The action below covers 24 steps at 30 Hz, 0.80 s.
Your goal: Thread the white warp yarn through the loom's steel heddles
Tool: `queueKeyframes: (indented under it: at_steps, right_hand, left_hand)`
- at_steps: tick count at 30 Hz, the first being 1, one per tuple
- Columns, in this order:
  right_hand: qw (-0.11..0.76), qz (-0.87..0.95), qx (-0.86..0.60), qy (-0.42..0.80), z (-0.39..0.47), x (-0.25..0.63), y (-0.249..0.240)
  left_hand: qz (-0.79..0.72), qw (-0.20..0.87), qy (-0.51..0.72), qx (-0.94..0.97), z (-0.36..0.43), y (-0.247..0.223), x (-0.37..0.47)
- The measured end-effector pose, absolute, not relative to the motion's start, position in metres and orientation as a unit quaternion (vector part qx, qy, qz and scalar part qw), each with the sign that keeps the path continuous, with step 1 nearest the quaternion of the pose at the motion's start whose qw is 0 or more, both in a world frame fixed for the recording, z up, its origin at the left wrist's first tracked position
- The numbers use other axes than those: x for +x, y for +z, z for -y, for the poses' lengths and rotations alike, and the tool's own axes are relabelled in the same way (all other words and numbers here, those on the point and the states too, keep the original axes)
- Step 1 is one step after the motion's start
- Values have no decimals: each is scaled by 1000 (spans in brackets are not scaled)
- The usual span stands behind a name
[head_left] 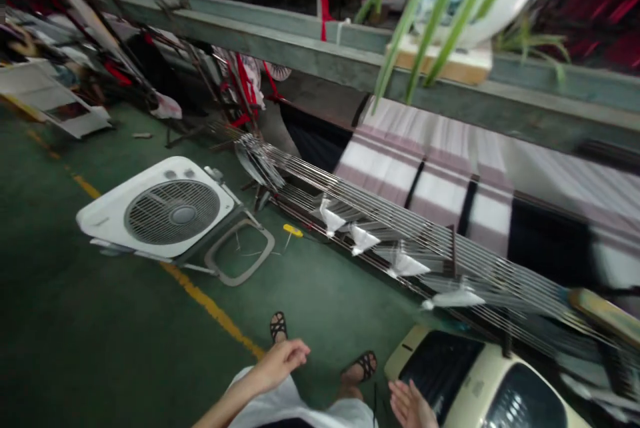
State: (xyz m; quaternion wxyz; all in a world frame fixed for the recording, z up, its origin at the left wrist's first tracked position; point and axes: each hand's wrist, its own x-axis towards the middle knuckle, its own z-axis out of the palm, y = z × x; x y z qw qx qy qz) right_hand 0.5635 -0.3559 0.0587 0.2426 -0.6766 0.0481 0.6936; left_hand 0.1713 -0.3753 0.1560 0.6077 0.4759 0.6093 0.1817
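While both hands hold nothing, the left hand [281, 360] loosely curled and the right hand [411, 405] open just beside the cream machine [477, 385], a sleeve could catch the near metal rods [400, 231].

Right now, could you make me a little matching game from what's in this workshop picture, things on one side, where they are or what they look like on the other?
Things:
1. box fan
2. striped cloth
3. left hand
4. right hand

Descriptions:
A. open, palm up, beside the cream machine housing
B. loosely curled, above the sandalled feet
C. white, tilted back on the green floor
D. pale and dark bands, stretched behind the metal rods

Pairs: 1-C, 2-D, 3-B, 4-A
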Motion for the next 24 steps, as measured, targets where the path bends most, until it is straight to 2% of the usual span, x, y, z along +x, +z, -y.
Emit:
queueKeyframes:
  at_steps: [7,10,14,19,24]
  right_hand:
    - [223,71,-662,712,311,340,81]
    - [210,194,-657,697,281,257,101]
    - [239,314,-640,659,229,180,114]
    - [284,371,-604,646,143,110,124]
    - [329,450,-540,631,42,26,155]
  left_hand:
    - [-672,538,276,427,367,159,-18]
    - [-677,531,344,375,350,170,-76]
    - [-701,494,417,302,316,179,-132]
    - [-710,394,509,286,238,187,-202]
    - [-695,371,541,295,124,186,-277]
